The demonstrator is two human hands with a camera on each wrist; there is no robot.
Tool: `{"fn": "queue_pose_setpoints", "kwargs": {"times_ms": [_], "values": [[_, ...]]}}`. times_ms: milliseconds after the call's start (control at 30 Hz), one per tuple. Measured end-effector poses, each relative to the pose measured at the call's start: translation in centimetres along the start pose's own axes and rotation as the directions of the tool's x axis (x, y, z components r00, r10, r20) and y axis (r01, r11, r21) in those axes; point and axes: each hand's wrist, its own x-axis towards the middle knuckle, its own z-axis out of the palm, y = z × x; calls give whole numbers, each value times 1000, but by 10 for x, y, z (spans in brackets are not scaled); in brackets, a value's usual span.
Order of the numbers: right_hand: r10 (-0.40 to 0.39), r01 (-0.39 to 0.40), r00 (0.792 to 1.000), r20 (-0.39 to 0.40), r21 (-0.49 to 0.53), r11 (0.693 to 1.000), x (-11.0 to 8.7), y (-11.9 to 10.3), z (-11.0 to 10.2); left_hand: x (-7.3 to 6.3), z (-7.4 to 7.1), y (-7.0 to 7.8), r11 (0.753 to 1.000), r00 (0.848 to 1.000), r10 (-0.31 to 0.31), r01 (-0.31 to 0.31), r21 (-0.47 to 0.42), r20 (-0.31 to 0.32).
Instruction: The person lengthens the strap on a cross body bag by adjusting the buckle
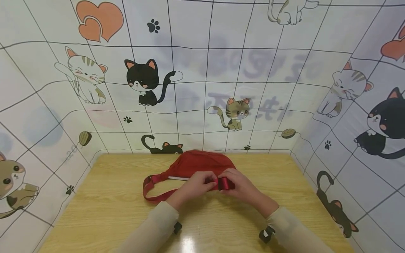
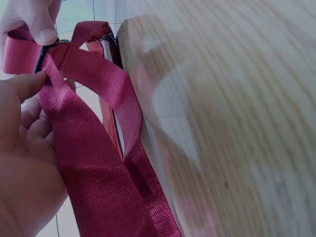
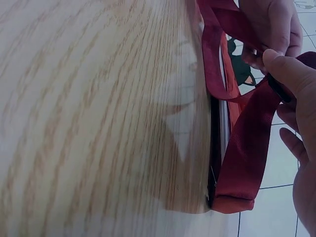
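Note:
A red waist bag lies on the table, its red strap looping out to the left and toward me. My left hand pinches the strap close beside a black slide buckle. On the buckle's other side, my right hand grips the buckle and a folded loop of strap, its thumb pressed on top in the right wrist view. The wide webbing runs down past my left palm. Another strap section hangs from the buckle toward the bag.
The light wood table has a white curtain with cartoon cats at its back and sides. A black plastic ring sits on the strap at the bag's left end. Small black devices are worn at both wrists.

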Motion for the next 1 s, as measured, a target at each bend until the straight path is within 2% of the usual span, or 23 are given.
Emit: {"fn": "queue_pose_setpoints", "kwargs": {"times_ms": [167, 300, 400, 667, 767, 900, 1000], "values": [[58, -58, 998, 1, -16, 998, 0, -1, 1, -1, 1, 0, 999, 999, -34, 33, 24, 22], [117, -117, 993, 2, -3, 993, -1, -3, 0, -1, 2, -1, 997, 1000, -23, 22, 72, 20], [124, -124, 992, 8, 16, 992, -1, -2, -2, 0, 3, 0, 991, 1000, -13, 12, 130, 11], [139, -140, 990, 29, 49, 989, -2, -2, -4, 3, 4, 4, 948, 999, 42, -40, 316, -1], [121, -122, 992, 21, 53, 991, -2, -1, -3, 3, 6, 5, 939, 999, 46, -39, 341, -14], [59, -58, 998, -20, 67, 996, -2, -1, -2, 2, 7, 6, 938, 999, 40, -29, 346, -23], [42, -38, 998, -41, 101, 994, -2, -1, 0, 2, 9, 6, 935, 999, 40, -30, 352, -23]]}}
